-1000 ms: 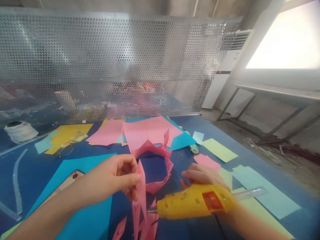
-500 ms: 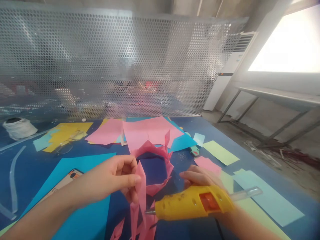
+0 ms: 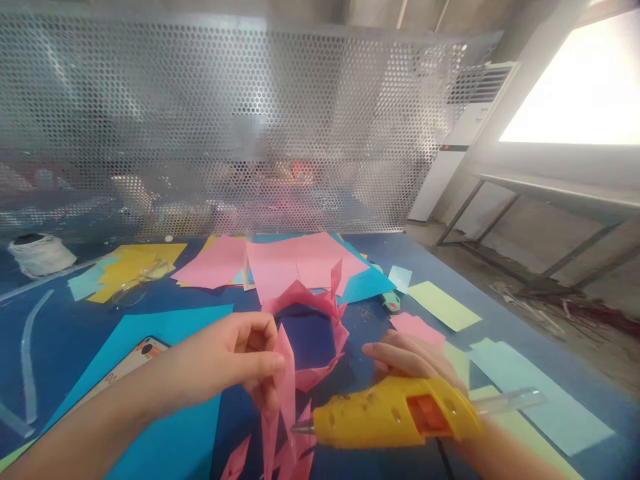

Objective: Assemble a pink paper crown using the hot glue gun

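Note:
My left hand (image 3: 255, 360) pinches a folded pink paper piece (image 3: 286, 380) with a pointed tip, holding it upright. My right hand (image 3: 407, 357) is wrapped round a yellow hot glue gun (image 3: 380, 413), whose body hides most of the grip. The gun's metal nozzle points left and is at the lower part of the pink piece; whether it touches I cannot tell. A clear glue stick (image 3: 515, 399) sticks out of its back. Just beyond, a ring of folded pink paper (image 3: 305, 380) lies on the table. More folded pink strips (image 3: 237, 460) lie below my left hand.
Blue paper (image 3: 175, 427) and a phone (image 3: 125, 367) lie under my left forearm. Pink sheets (image 3: 300, 260) are at the back, before a perforated metal screen (image 3: 200, 120). Glasses (image 3: 133, 290) rest at the left. Pale green papers (image 3: 545, 393) and a green tape dispenser-like item (image 3: 391, 302) are right.
The glue gun has shifted slightly right and down, tilting a little. My left hand keeps its hold on the pink piece almost unmoved.

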{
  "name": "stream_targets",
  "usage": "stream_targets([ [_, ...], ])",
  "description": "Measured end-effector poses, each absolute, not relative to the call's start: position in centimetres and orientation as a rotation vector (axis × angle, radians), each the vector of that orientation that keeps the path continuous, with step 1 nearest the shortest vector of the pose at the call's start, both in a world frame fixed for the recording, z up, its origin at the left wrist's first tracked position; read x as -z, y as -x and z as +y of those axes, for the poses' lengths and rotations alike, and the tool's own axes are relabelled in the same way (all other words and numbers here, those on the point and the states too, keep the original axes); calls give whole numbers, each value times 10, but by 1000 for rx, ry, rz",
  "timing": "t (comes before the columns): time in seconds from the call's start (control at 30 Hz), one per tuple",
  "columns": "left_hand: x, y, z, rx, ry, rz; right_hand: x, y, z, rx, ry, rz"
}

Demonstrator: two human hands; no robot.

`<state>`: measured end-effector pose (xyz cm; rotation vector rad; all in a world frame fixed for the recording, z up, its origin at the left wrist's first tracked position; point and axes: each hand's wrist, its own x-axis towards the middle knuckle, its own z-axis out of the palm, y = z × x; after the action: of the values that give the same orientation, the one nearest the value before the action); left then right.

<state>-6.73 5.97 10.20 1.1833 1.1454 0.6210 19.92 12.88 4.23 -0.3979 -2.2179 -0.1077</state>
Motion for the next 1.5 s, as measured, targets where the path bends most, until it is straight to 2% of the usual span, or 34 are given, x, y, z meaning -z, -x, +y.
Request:
stream_targets([
  [0.6,-105,68,59,-618,-1202,1193,-42,-191,131,-28,362,-2236],
  [1.5,-101,72,61,-615,-1222,1087,-41,-193,133,111,396,-2306],
])
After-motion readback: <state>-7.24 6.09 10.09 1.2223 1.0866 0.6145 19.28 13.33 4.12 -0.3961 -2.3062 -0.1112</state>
